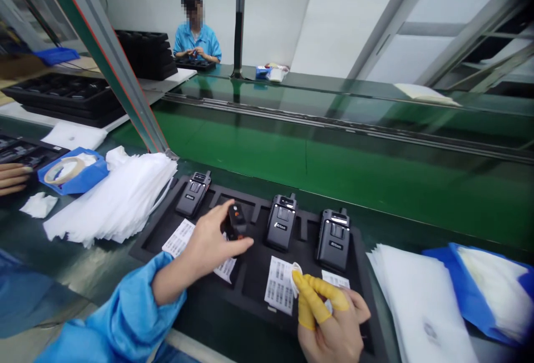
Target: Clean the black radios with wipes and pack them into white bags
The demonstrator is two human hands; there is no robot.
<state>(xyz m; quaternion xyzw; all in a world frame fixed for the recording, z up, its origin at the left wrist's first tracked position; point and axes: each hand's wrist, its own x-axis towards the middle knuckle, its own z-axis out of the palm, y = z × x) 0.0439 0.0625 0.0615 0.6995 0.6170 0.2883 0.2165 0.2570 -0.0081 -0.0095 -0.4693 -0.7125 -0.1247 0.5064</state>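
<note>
My left hand (208, 246) grips a small black radio (236, 221) seen end-on, above the black foam tray (254, 291). Three dark radios marked Riton lie in the tray: one at the left (193, 195), one in the middle (281, 223) and one at the right (334, 240). Yellow finger cots cover fingers of my right hand (329, 313), which pinches a small white cloth (296, 277) beside a printed label sheet (279, 285). Another label sheet (178, 238) lies at the tray's left, and further sheets are partly covered.
White bags are piled at the left (120, 202) and right (421, 302), beside blue bins (98, 171) (454, 285). A green belt (292, 146) runs behind the tray. Another person's hand (14, 178) is at the far left; a person in blue (197, 40) sits across.
</note>
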